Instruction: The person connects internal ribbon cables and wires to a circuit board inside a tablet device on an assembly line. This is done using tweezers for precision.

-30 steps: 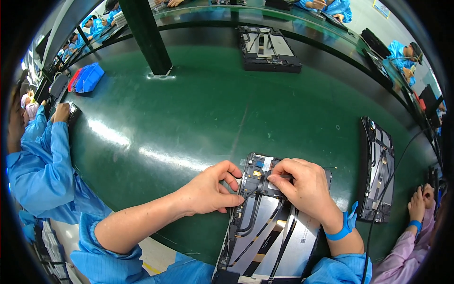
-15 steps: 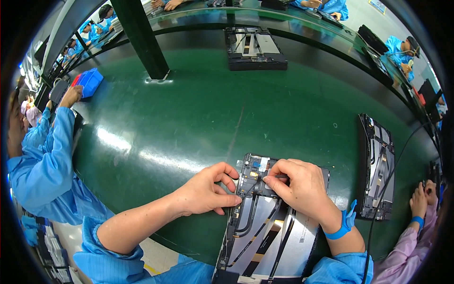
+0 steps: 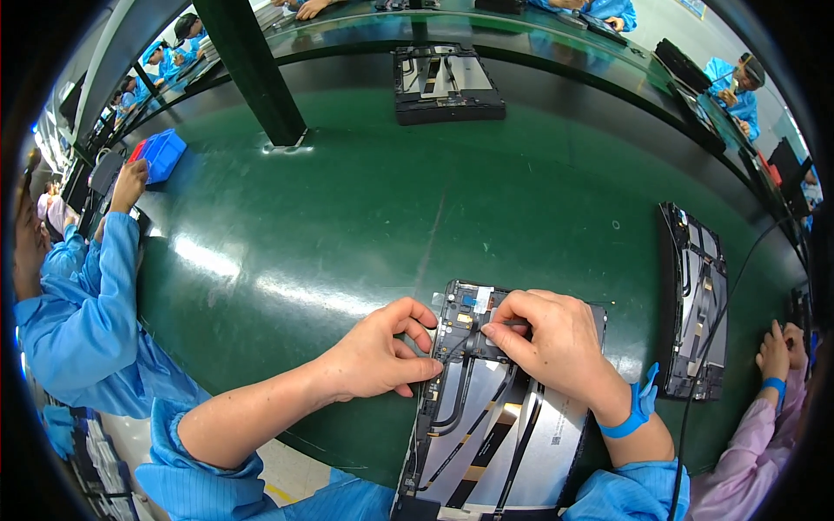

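An opened tablet (image 3: 556, 425), its silver inner panel, black cables and circuit board showing, lies on the green table in front of me. My left hand (image 3: 382, 352) rests at its upper left edge, fingers loosely bent and apart from the thumb, the tips touching the frame. Over the board at the upper end is my right hand (image 3: 552, 339), thumb and forefinger pinched together. A small dark piece shows between those fingers, too covered to name. On the right wrist sits a blue strap (image 3: 638, 410).
More opened tablets lie in a stack (image 3: 447, 85) at the far side and in another stack (image 3: 695, 304) on the right, crossed by a black cable (image 3: 723, 304). A green post (image 3: 256, 78) rises at the back left, near a blue bin (image 3: 162, 154). Co-workers sit on both sides.
The view has shifted slightly, so the far stack appears further left. Both my hands keep their places on the tablet. The left co-worker's hand near the bin has moved a little.
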Available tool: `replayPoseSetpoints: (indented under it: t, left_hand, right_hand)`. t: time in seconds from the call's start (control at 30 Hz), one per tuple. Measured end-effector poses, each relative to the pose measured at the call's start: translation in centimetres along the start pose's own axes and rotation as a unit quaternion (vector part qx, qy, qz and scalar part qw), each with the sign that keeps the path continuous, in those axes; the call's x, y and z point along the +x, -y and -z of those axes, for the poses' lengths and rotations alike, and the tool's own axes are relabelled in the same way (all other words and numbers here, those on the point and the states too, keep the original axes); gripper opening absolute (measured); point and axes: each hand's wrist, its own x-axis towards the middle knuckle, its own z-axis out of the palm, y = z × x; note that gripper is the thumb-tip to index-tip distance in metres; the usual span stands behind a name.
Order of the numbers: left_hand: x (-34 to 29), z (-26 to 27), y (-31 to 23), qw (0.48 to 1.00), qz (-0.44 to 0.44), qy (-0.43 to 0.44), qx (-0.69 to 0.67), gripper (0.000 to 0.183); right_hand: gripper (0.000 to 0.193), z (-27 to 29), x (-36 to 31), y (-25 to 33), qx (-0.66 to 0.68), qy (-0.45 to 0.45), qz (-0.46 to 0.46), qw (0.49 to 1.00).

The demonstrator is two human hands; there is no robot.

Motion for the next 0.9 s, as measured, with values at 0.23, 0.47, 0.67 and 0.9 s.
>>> replayPoseSetpoints:
  t: [0.23, 0.47, 0.67, 0.9]
  left_hand:
    - [-0.8, 0.7, -0.4, 1.0, 0.006, -0.003, 0.004, 0.039]
    - [-0.6, 0.4, -0.2, 1.0, -0.001, -0.013, 0.005, 0.038]
    - [-0.6, -0.1, 0.1, 0.999, -0.019, -0.022, 0.023, 0.037]
    - [-0.8, -0.1, 0.1, 1.0, -0.021, -0.013, 0.011, 0.039]
  right_hand:
    - [0.013, 0.1, 0.5, 1.3, 0.001, 0.015, -0.015, 1.0]
    - [0.015, 0.2, 0.4, 1.2, -0.003, 0.041, -0.031, 0.999]
    - [0.015, 0.4, 0.2, 0.9, -0.009, 0.049, -0.032, 0.998]
    - [0.015, 0.4, 0.3, 0.9, -0.013, 0.054, -0.034, 0.998]
